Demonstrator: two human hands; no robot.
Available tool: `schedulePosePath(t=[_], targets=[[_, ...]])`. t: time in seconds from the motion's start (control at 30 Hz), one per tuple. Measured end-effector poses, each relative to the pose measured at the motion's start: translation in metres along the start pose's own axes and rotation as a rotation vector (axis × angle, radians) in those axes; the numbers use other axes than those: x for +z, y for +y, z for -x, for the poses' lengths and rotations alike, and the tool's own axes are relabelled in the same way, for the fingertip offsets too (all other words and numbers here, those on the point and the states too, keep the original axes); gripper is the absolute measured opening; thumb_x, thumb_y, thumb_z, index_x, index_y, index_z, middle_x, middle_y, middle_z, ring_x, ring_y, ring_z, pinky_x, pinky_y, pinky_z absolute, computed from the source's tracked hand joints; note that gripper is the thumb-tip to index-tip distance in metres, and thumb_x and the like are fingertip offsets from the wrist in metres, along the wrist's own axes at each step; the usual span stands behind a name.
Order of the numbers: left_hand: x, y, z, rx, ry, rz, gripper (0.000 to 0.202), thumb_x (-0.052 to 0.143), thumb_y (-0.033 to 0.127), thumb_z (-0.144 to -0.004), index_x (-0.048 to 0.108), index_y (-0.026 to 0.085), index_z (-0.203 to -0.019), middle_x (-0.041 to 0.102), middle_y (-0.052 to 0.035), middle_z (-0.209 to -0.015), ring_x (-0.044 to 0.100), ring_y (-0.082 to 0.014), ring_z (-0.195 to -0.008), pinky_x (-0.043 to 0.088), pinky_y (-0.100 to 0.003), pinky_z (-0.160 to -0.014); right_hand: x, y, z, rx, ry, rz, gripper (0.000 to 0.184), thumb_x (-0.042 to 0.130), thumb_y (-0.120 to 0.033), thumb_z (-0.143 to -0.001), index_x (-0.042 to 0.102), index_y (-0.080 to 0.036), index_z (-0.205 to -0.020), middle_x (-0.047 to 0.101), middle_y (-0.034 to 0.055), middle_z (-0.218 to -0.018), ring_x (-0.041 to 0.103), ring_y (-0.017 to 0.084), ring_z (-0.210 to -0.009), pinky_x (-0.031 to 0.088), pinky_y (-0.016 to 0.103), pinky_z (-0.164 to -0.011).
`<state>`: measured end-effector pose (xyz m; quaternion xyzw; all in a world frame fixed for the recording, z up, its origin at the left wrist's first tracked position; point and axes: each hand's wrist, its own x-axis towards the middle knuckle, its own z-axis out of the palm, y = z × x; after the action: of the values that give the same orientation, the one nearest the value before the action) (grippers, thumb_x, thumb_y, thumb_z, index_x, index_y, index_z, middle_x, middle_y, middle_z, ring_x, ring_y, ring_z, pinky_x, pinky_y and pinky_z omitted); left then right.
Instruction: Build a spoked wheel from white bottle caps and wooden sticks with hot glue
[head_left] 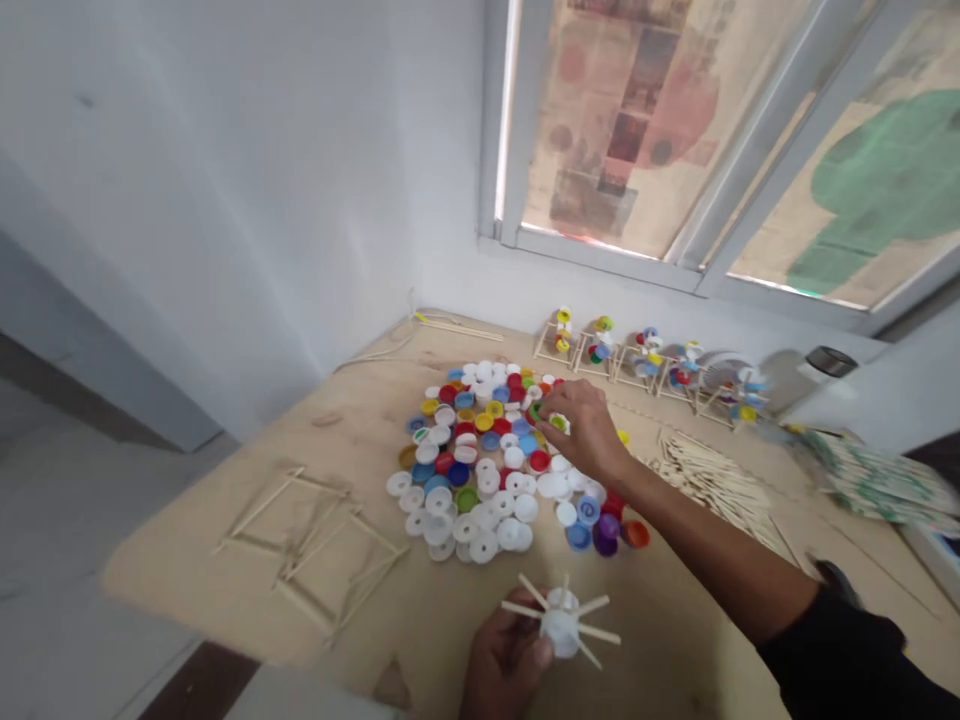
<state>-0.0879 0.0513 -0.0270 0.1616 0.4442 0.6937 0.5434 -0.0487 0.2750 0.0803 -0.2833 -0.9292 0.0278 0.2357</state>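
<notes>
My left hand (pixel 504 655) is at the near edge of the wooden table (pixel 375 420), closed around a white bottle cap with several wooden sticks (pixel 561 618) poking out of it like spokes. My right hand (pixel 581 425) reaches over a heap of coloured bottle caps (pixel 480 470) in the table's middle. Its fingers are pinched on a green cap (pixel 557 422) at the heap's far right side.
Square stick frames (pixel 315 540) lie at the near left. A pile of loose sticks (pixel 712 475) lies at the right, with packets (pixel 877 480) beyond it. A row of finished cap-and-stick wheels on stands (pixel 645 360) lines the back under the window. Walls close the left and back.
</notes>
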Motion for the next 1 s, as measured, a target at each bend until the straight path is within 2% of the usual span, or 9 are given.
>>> schedulePosePath(t=[0.17, 0.27, 0.33, 0.5, 0.7, 0.87, 1.0], targets=[[0.001, -0.001, -0.001, -0.027, 0.062, -0.011, 0.044, 0.082, 0.044, -0.05, 0.071, 0.017, -0.083, 0.074, -0.0075, -0.077, 0.067, -0.0248, -0.077, 0.051, -0.033, -0.073, -0.035, 0.01, 0.09, 0.063, 0.021, -0.012, 0.004, 0.063, -0.024, -0.082, 0.065, -0.022, -0.079, 0.066, 0.0051, -0.092, 0.056, 0.022, -0.092, 0.036, 0.036, -0.082], [0.001, 0.0, 0.0, -0.031, 0.066, 0.013, 0.045, 0.082, 0.042, -0.05, 0.071, 0.017, -0.085, 0.073, -0.0072, -0.077, 0.067, -0.0242, -0.08, 0.05, -0.032, -0.077, -0.042, 0.014, 0.129, 0.111, 0.002, 0.004, 0.002, 0.065, -0.02, -0.08, 0.065, -0.021, -0.078, 0.067, 0.0057, -0.092, 0.056, 0.023, -0.092, 0.036, 0.036, -0.081], [0.002, 0.002, 0.001, -0.015, 0.066, 0.036, 0.044, 0.083, 0.04, -0.05, 0.07, 0.016, -0.085, 0.073, -0.0074, -0.08, 0.067, -0.0238, -0.082, 0.05, -0.032, -0.079, -0.043, 0.017, 0.145, 0.143, -0.018, 0.016, 0.003, 0.066, -0.019, -0.079, 0.065, -0.022, -0.077, 0.067, 0.0054, -0.092, 0.056, 0.022, -0.092, 0.036, 0.035, -0.081], [0.005, 0.005, -0.002, 0.01, 0.053, 0.106, 0.042, 0.087, 0.034, -0.043, 0.07, 0.017, -0.077, 0.072, -0.0037, -0.077, 0.065, -0.0186, -0.075, 0.05, -0.027, -0.074, -0.035, 0.022, 0.157, 0.209, -0.046, 0.054, 0.005, 0.066, -0.018, -0.079, 0.066, -0.021, -0.076, 0.066, 0.0052, -0.092, 0.054, 0.022, -0.093, 0.034, 0.034, -0.082], [0.007, 0.002, -0.003, 0.06, 0.043, 0.052, 0.04, 0.085, 0.033, -0.047, 0.068, 0.015, -0.078, 0.072, -0.0046, -0.076, 0.066, -0.0184, -0.072, 0.05, -0.03, -0.074, -0.023, 0.018, 0.152, 0.226, -0.068, 0.068, 0.006, 0.068, -0.019, -0.078, 0.066, -0.02, -0.072, 0.065, 0.0042, -0.088, 0.053, 0.021, -0.093, 0.031, 0.033, -0.084], [0.007, 0.002, -0.001, 0.069, 0.01, 0.022, 0.042, 0.085, 0.035, -0.05, 0.069, 0.014, -0.082, 0.072, -0.0059, -0.077, 0.065, -0.0162, -0.07, 0.05, -0.027, -0.071, -0.027, 0.017, 0.158, 0.261, -0.036, 0.046, 0.001, 0.069, -0.021, -0.077, 0.069, -0.02, -0.078, 0.066, 0.0046, -0.092, 0.052, 0.022, -0.096, 0.029, 0.034, -0.087], [0.008, 0.001, -0.003, 0.087, 0.004, 0.024, 0.041, 0.085, 0.035, -0.049, 0.07, 0.013, -0.079, 0.072, -0.0059, -0.075, 0.065, -0.0165, -0.07, 0.05, -0.027, -0.07, -0.033, 0.016, 0.171, 0.302, 0.011, 0.001, 0.005, 0.066, -0.017, -0.078, 0.069, -0.02, -0.079, 0.067, 0.0041, -0.09, 0.054, 0.021, -0.094, 0.031, 0.034, -0.086]])
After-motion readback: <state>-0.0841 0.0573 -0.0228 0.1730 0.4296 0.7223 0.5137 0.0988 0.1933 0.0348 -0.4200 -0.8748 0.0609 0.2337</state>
